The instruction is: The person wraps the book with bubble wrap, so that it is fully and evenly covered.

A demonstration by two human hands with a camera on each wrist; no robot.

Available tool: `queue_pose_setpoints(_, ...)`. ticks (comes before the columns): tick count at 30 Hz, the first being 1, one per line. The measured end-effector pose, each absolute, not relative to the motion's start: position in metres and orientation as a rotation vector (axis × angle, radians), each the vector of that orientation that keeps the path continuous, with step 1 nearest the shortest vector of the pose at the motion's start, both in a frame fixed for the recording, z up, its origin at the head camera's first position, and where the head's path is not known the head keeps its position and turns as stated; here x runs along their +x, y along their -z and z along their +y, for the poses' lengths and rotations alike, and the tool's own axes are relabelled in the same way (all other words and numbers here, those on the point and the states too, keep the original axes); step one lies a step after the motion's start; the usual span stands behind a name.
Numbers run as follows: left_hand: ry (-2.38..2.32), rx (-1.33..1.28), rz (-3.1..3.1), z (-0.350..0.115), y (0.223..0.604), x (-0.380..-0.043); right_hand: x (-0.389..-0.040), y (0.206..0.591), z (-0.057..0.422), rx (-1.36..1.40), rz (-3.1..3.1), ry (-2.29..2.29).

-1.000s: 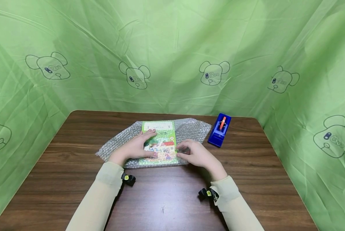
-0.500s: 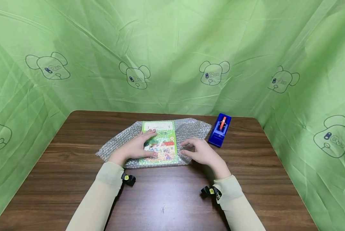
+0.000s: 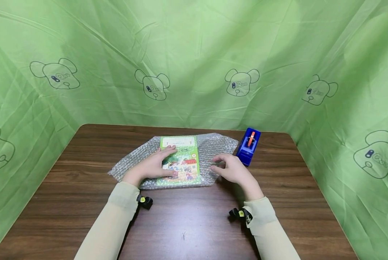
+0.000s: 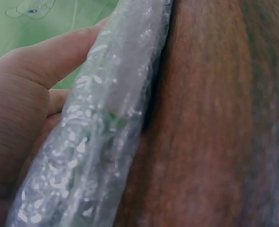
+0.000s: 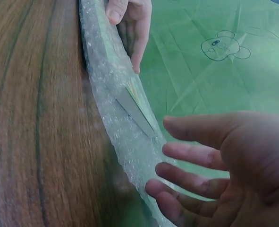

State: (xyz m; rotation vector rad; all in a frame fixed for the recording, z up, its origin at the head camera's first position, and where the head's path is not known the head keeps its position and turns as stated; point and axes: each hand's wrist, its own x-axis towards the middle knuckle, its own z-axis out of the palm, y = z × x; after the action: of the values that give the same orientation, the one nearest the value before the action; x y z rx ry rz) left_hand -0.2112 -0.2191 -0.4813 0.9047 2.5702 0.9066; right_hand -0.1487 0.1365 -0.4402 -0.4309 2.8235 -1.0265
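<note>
A green illustrated book (image 3: 184, 162) lies on a sheet of bubble wrap (image 3: 215, 146), with clear wrap over most of its cover. My left hand (image 3: 151, 164) rests on the wrapped book, fingers spread and thumb pointing right across it. The left wrist view shows the near edge of the bubble wrap (image 4: 87, 137) beside this hand. My right hand (image 3: 231, 168) hovers over the wrap's right part, fingers loosely bent and holding nothing. In the right wrist view the book's corner (image 5: 137, 111) pokes out of the wrap, apart from the right fingers (image 5: 191, 177).
A blue tape dispenser (image 3: 244, 155) with an orange roll stands just beyond my right hand, beside the wrap's right end. All sits on a brown wooden table (image 3: 187, 224). A green cloth (image 3: 194, 104) hangs behind the table and along both sides.
My right hand has drawn away from the book's right edge, moving right toward the tape dispenser. The left hand, book and wrap have stayed in place.
</note>
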Motion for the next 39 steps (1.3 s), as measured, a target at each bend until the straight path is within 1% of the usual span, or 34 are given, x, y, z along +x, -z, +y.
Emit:
queue_pose_setpoints(6, -0.909, 0.915, 2.576, -0.218, 0.483, -0.212, -0.150, 0.440, 0.146, -0.232, 2.854, 0.997)
queue_pose_setpoints(11, -0.903, 0.907, 2.580, -0.218, 0.482, -0.212, -0.152, 0.442, 0.159, -0.139, 2.870, 1.002)
queue_pose_setpoints(17, -0.908, 0.908, 2.579, -0.218, 0.483, -0.212, -0.153, 0.444, 0.170, -0.071, 2.887, 0.986)
queue_pose_setpoints(30, -0.903, 0.918, 2.576, -0.219, 0.481, -0.212, -0.153, 0.440, 0.168, 0.022, 2.867, 0.939)
queue_pose_setpoints(34, -0.908, 0.916, 2.570, -0.220, 0.481, -0.212, -0.152, 0.440, 0.165, 0.038, 2.818, 1.008)
queue_pose_setpoints(39, -0.917, 0.923, 2.562, -0.219, 0.480, -0.212, -0.152, 0.442, 0.159, 0.124, 2.727, 1.145)
